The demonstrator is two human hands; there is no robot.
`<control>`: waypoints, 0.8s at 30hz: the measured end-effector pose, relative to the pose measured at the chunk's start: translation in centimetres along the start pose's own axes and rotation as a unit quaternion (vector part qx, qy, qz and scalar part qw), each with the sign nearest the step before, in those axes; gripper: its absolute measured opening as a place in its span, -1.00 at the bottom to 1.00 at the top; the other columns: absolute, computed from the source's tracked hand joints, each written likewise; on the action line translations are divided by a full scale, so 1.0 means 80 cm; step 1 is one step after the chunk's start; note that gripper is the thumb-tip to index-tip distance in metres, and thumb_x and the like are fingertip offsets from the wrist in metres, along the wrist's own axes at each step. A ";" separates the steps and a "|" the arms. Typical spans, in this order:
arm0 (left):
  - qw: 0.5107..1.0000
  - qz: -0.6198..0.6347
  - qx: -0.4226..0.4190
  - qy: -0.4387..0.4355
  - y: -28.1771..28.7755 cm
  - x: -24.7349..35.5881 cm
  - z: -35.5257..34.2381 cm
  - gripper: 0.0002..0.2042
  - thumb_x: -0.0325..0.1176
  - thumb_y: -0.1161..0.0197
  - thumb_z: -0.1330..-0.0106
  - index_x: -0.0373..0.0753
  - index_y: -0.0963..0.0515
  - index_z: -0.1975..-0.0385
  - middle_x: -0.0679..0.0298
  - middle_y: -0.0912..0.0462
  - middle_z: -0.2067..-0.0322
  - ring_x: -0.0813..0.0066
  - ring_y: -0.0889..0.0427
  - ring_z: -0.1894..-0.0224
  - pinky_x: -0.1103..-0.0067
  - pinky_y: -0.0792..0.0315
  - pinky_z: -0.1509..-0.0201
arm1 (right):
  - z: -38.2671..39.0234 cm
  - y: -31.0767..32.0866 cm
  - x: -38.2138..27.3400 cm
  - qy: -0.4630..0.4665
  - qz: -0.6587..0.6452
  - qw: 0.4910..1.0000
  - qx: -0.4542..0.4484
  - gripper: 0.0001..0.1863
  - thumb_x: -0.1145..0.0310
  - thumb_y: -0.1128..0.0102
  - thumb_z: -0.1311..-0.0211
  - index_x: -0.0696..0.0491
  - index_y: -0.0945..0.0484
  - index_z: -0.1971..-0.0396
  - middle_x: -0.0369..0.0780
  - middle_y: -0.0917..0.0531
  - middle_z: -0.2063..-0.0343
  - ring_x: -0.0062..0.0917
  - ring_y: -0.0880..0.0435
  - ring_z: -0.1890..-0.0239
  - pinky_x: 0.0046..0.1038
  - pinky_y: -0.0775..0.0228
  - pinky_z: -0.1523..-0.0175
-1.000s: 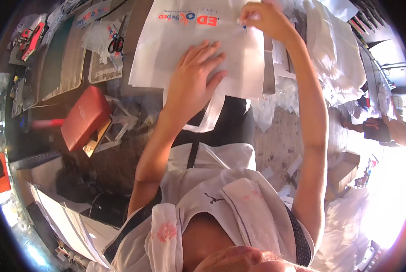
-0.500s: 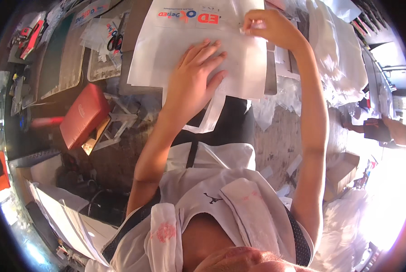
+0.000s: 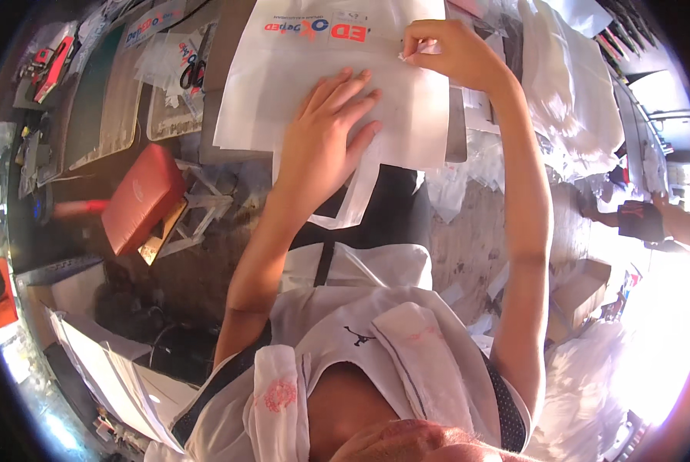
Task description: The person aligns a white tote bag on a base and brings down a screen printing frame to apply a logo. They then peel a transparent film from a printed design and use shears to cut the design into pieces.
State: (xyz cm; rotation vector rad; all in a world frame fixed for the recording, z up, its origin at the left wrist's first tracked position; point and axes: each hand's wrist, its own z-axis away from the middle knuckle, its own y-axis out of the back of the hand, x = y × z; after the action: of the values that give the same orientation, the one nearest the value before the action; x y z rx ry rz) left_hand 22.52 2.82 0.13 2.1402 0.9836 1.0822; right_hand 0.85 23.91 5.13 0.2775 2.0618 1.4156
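Observation:
A white bag-like sheet [image 3: 248, 100] with red and blue printing and a pale strap hanging below lies on a grey board [image 3: 454, 131] before me. My left hand [image 3: 329, 123] rests on it below the print, fingers apart and palm down. Right of the print, my right hand [image 3: 456, 61] is curled, thumb and index finger pinching a small white piece [image 3: 403, 56] against or just above the sheet; what the piece is, I cannot make out.
Left are a red padded stool [image 3: 141, 200], black scissors [image 3: 191, 73] and printed plastic pieces [image 3: 152, 69]. Stacked white material [image 3: 568, 100] lies right. A co-worker [image 3: 653, 219] is at the far right; a cardboard box [image 3: 580, 285] stands below.
My right hand has moved a little down from the top, still pinching the small piece, and over the last half second slightly left. The sheet has shifted slightly; my left hand stays on it.

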 end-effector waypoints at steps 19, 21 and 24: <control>0.999 0.027 -0.010 0.028 0.000 0.001 0.000 -0.67 -0.34 -0.39 -0.36 -0.20 -0.71 -0.11 0.24 -0.59 -0.32 0.11 -0.44 -0.44 0.26 -0.35 -0.48 | -0.042 0.003 0.023 0.002 -0.049 0.999 -0.003 -0.85 0.37 -0.40 -0.20 0.11 -0.68 0.30 -0.04 -0.76 0.29 -0.14 -0.77 0.22 -0.22 -0.59 0.05; 0.999 0.025 -0.012 0.024 0.001 0.001 -0.003 -0.67 -0.34 -0.40 -0.36 -0.20 -0.71 -0.11 0.24 -0.58 -0.32 0.11 -0.44 -0.44 0.26 -0.35 -0.49 | -0.049 -0.008 0.031 -0.106 -0.011 0.994 0.011 -0.83 0.33 -0.34 -0.23 0.09 -0.66 0.26 -0.13 -0.75 0.34 -0.23 -0.76 0.24 -0.27 -0.56 0.06; 1.000 0.010 -0.006 0.029 0.002 -0.002 0.000 -0.66 -0.33 -0.40 -0.36 -0.19 -0.71 -0.12 0.25 -0.58 -0.33 0.12 -0.44 -0.44 0.25 -0.35 -0.49 | -0.042 -0.042 -0.001 0.059 -0.013 0.998 0.003 -0.79 0.31 -0.30 -0.27 0.09 -0.64 0.19 -0.18 -0.73 0.27 -0.26 -0.73 0.17 -0.26 -0.53 0.00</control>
State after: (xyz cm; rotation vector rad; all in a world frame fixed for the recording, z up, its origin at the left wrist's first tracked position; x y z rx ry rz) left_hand 22.50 2.60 0.16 2.1240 0.9803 1.1627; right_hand -0.49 19.91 2.94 0.1732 2.1583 1.4415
